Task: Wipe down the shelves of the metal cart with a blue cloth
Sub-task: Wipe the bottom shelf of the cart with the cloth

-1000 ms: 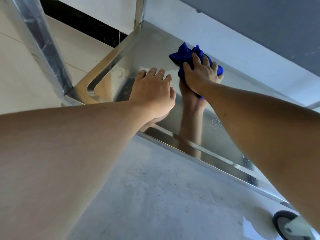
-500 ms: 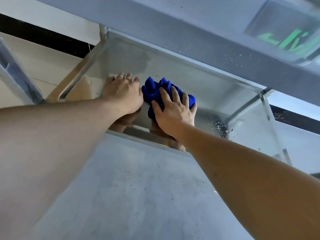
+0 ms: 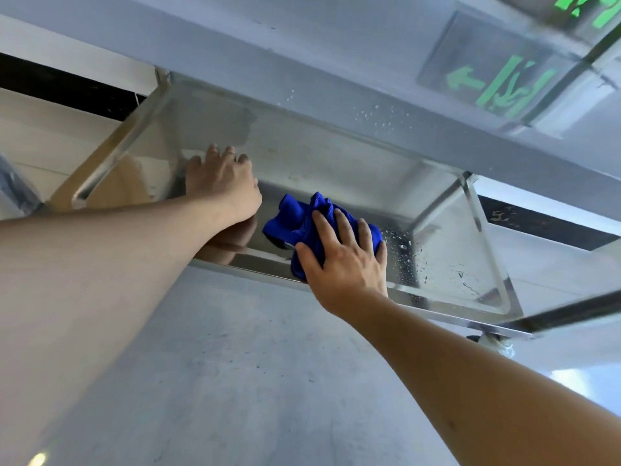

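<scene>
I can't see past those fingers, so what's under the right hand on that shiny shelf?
A bunched blue cloth lies under the right hand, pressed onto the metal shelf. Water droplets show just beside it. The shelf patch beneath the cloth is covered, so its state can't be seen.

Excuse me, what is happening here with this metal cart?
A person is wiping a low shelf of the metal cart. The right hand presses a bunched blue cloth flat onto the shelf near its front edge. The left hand rests on the shelf beside it. Water droplets lie on the shelf just right of the cloth.
</scene>
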The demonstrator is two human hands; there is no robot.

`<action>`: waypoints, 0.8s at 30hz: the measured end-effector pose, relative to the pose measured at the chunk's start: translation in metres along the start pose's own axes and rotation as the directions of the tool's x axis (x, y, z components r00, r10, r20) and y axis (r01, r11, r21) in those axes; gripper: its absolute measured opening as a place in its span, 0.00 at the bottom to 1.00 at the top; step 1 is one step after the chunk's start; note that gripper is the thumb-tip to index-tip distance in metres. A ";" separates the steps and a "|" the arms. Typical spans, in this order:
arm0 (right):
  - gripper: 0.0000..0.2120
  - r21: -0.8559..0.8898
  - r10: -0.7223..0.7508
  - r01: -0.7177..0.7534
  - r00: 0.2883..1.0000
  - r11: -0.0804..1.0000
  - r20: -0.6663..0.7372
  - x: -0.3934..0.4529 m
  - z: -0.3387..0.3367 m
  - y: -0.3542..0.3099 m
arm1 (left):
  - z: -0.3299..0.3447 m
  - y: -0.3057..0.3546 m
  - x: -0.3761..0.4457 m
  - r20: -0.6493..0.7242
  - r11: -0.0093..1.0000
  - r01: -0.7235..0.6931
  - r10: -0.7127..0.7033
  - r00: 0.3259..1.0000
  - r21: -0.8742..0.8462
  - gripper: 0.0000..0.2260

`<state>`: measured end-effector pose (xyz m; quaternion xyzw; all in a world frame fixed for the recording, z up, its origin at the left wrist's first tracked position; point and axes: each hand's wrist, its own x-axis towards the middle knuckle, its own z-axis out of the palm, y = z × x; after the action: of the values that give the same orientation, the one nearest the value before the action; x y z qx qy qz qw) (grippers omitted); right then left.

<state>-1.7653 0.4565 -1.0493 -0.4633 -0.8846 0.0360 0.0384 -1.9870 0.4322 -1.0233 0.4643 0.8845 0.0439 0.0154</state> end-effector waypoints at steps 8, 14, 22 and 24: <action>0.32 -0.003 0.127 -0.127 0.992 0.992 -0.027 0.058 0.000 0.024 | 0.022 0.054 -0.004 -0.056 0.935 -0.293 0.288 0.956 -0.202 0.20; 0.31 0.010 0.168 -0.167 0.984 0.986 -0.062 0.128 0.002 0.031 | 0.034 0.064 -0.007 -0.123 0.947 -0.259 0.239 0.963 -0.189 0.20; 0.32 0.024 0.209 -0.207 0.975 0.978 -0.082 0.199 0.004 0.043 | 0.040 0.069 -0.005 -0.147 0.955 -0.253 0.231 0.962 -0.153 0.21; 0.32 0.031 0.211 -0.210 0.975 0.977 -0.073 0.213 0.001 0.050 | 0.039 0.070 -0.005 -0.141 0.954 -0.258 0.238 0.961 -0.151 0.21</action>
<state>-1.8457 0.6596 -1.0477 -0.5550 -0.8280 0.0324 0.0731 -1.9244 0.4700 -1.0561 0.5652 0.8116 0.1479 -0.0048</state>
